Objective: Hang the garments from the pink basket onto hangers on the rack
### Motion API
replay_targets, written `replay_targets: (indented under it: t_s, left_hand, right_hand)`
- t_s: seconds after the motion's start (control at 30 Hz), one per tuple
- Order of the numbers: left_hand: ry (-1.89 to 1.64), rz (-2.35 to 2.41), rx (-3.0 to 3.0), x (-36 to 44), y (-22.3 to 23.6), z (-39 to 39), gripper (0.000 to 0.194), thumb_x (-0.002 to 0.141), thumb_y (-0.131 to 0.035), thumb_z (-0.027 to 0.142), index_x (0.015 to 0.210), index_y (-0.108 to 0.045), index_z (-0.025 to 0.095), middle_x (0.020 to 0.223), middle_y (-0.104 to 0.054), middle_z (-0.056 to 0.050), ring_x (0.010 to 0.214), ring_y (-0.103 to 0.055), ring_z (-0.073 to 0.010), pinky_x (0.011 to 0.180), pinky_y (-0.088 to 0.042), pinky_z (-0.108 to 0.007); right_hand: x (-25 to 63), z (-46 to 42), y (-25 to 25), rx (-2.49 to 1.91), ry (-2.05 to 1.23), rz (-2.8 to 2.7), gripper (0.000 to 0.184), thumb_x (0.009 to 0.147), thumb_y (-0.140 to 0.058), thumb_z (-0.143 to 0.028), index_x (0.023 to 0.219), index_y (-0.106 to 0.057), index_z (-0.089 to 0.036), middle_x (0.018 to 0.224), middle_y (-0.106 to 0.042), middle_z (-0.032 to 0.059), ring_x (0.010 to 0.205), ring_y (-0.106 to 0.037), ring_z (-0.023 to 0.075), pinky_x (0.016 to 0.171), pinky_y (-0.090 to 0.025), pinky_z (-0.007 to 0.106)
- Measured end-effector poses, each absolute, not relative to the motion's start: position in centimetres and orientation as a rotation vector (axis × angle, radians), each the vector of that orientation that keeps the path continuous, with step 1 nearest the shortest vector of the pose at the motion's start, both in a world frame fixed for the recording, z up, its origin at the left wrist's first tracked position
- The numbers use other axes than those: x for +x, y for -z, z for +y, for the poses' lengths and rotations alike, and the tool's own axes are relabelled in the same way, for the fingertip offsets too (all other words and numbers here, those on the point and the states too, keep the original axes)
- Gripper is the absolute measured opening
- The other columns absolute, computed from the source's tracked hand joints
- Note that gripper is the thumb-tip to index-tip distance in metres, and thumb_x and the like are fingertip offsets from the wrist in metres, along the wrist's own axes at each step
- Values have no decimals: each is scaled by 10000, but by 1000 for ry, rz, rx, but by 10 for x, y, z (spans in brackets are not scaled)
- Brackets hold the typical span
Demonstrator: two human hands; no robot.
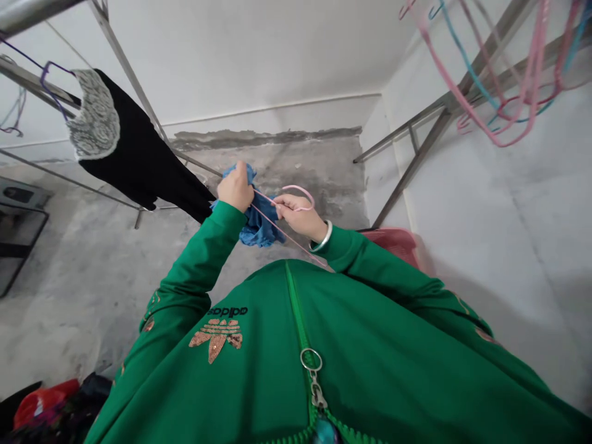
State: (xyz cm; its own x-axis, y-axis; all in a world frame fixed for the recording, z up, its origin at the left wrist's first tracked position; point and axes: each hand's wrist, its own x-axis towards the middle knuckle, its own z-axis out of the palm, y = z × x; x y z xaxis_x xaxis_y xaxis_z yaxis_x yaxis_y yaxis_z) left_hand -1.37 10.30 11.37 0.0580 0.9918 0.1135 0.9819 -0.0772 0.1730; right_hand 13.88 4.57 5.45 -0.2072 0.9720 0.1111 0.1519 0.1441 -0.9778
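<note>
My left hand (237, 187) is closed on a bunched blue garment (261, 227), which hangs crumpled below it and partly behind my hands. A pink clothes hanger (296, 240) crosses in front of the cloth. My right hand (300, 216) grips this hanger close to its curved hook, which loops above my fingers. The hanger's far end runs to my left hand and the cloth; I cannot tell whether it is inside the garment.
A black garment with a lace top (143, 148) hangs from a metal rack at left. Several pink and blue hangers (497, 117) hang at upper right. A pink basin (395, 242) stands beyond my right sleeve. Red and dark cloth (44, 404) lies at lower left.
</note>
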Motion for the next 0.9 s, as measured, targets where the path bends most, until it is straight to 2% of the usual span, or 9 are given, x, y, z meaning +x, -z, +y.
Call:
replay_targets:
  t_s: [0.2, 0.3, 0.43, 0.53, 0.6, 0.63, 0.7, 0.8, 0.9]
  left_hand:
    - [-87, 1769, 2460, 17, -101, 80, 277, 870, -408, 128, 1092, -573, 148, 1069, -609, -138, 1010, -610, -262, 851, -470, -363]
    - [-200, 1635, 2619, 10, -103, 83, 294, 914, -366, 151, 1113, -581, 178, 1117, -573, -145, 1098, -555, -274, 896, -435, -390]
    - [-289, 1601, 2747, 6, -108, 91, 237, 925, -395, 194, 1059, -591, 194, 1151, -568, -149, 1199, -487, -309, 987, -355, -463]
    - [-168, 1598, 2745, 4, -108, 94, 234, 913, -389, 189, 1042, -583, 168, 1027, -613, -146, 1059, -576, -290, 929, -403, -426]
    - [-216, 1666, 2700, -1, -108, 95, 231, 910, -388, 207, 1038, -574, 161, 987, -626, -137, 980, -605, -267, 869, -437, -378]
    - [-278, 1706, 2673, -5, -109, 96, 227, 911, -391, 224, 1038, -568, 164, 980, -630, -130, 959, -610, -256, 845, -446, -355]
    - [-405, 1746, 2640, -15, -114, 96, 221, 918, -394, 260, 1036, -559, 172, 963, -633, -113, 939, -615, -236, 817, -450, -321]
    - [-520, 1721, 2664, -29, -127, 93, 230, 936, -369, 289, 1017, -549, 171, 914, -619, -93, 923, -618, -221, 811, -446, -309]
    - [-605, 1653, 2722, -35, -141, 85, 286, 961, -311, 322, 1018, -538, 157, 881, -591, -85, 899, -615, -219, 805, -448, -328]
  right_hand:
    - [142, 77, -44, -1075, -1282, -1336, 139, 767, -543, -153, 635, -584, -156, 528, -495, -38, 533, -417, 90, 545, -352, 234]
    - [165, 88, -49, -994, -1259, -1358, 97, 765, -615, -198, 675, -604, -161, 506, -488, -50, 496, -414, 77, 516, -339, 229]
    - [187, 94, -63, -949, -1222, -1516, 95, 770, -659, -261, 774, -637, -169, 553, -543, -30, 531, -486, 99, 539, -389, 252]
    - [197, 91, -76, -975, -993, -1601, 220, 773, -686, -338, 922, -630, -185, 716, -609, 8, 685, -546, 124, 676, -454, 287]
    - [205, 82, -80, -1022, -669, -1568, 323, 780, -690, -376, 1035, -594, -201, 887, -617, 46, 847, -549, 144, 843, -446, 320]
    - [208, 75, -78, -1063, -499, -1529, 313, 805, -664, -389, 1047, -578, -211, 927, -602, 59, 897, -536, 158, 900, -423, 339]
    - [213, 59, -63, -1174, -278, -1504, 190, 875, -563, -399, 963, -571, -231, 886, -574, 68, 905, -518, 194, 927, -396, 380]
    - [209, 41, -19, -1380, -330, -1697, 195, 915, -465, -378, 857, -566, -223, 826, -575, 88, 872, -522, 241, 873, -402, 416]
    - [190, 42, 30, -1621, -464, -1830, 332, 870, -531, -392, 1067, -568, -127, 1041, -598, 162, 1000, -521, 288, 890, -410, 426]
